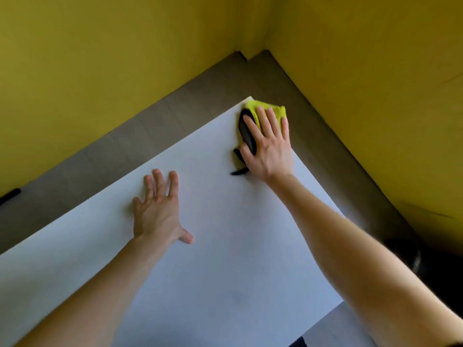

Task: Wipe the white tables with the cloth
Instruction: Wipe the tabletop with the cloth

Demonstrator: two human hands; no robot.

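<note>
A white table (225, 246) fills the lower middle of the head view, its far corner pointing up toward the room corner. A yellow cloth with black trim (269, 110) lies bunched at that far corner. My right hand (269, 146) presses flat on the cloth with straight, spread fingers. To the left, my left hand (159, 211) rests flat on the bare tabletop, fingers spread, holding nothing. Part of the cloth is hidden under my right hand.
Yellow walls (100, 71) meet in a corner just beyond the table. A strip of grey-brown floor (150, 126) runs between table and walls. A second white surface (335, 326) shows at the bottom right. A dark object (406, 256) sits low by the right wall.
</note>
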